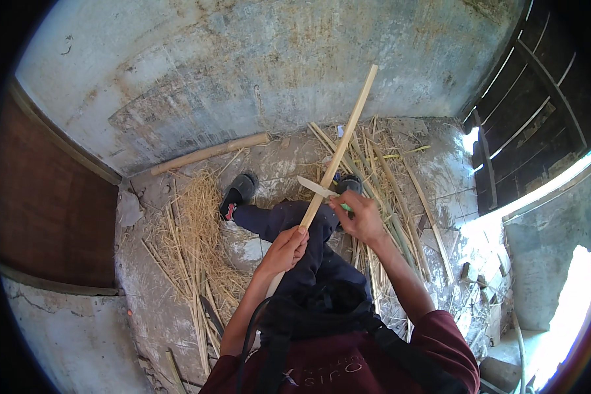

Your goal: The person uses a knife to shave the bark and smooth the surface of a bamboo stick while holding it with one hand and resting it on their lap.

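A long pale bamboo strip [343, 143] runs up and away from my lap, slanting to the right. My left hand [287, 249] is closed around its lower part, above my thigh. In my right hand [359, 215] is a knife [314, 186] with a green handle mostly hidden by the fingers. The blade lies across the strip, its tip pointing left, and appears to touch the wood. My thumb rests by the base of the blade, close to the strip.
Thin shavings [200, 220] heap on the floor at the left. Several bamboo strips [400, 190] lie at the right. A bamboo pole [210, 153] rests along the far wall [276, 79]. A brown door panel [56, 197] stands left, dark slatted boards [532, 98] right.
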A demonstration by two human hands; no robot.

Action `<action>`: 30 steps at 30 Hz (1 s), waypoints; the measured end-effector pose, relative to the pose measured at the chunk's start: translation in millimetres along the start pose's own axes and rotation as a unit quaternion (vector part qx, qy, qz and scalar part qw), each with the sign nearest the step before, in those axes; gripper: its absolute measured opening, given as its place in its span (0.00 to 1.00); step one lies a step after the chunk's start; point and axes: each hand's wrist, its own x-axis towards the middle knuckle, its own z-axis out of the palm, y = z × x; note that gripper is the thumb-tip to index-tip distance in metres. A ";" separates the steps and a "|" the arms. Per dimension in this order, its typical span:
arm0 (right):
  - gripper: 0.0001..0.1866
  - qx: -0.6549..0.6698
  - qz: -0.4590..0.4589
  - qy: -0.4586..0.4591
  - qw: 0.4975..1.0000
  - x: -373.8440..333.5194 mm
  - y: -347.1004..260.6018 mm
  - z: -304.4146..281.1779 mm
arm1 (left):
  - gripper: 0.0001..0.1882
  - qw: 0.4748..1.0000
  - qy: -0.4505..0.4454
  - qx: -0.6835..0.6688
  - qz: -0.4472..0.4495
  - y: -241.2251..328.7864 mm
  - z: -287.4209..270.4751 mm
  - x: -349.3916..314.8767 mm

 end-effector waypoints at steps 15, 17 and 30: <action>0.05 0.045 -0.043 -0.007 0.998 -0.1 1.2 3.6 | 0.24 0.994 -0.079 -0.068 -0.033 6.0 -15.9 -2.0; 0.05 0.059 -0.038 0.014 0.997 -3.8 -3.0 11.7 | 0.24 0.995 -0.066 -0.059 -0.036 10.1 -14.5 2.2; 0.05 0.033 -0.060 0.025 0.997 -3.2 1.8 6.3 | 0.24 0.992 -0.095 -0.073 -0.044 6.4 -19.8 -3.3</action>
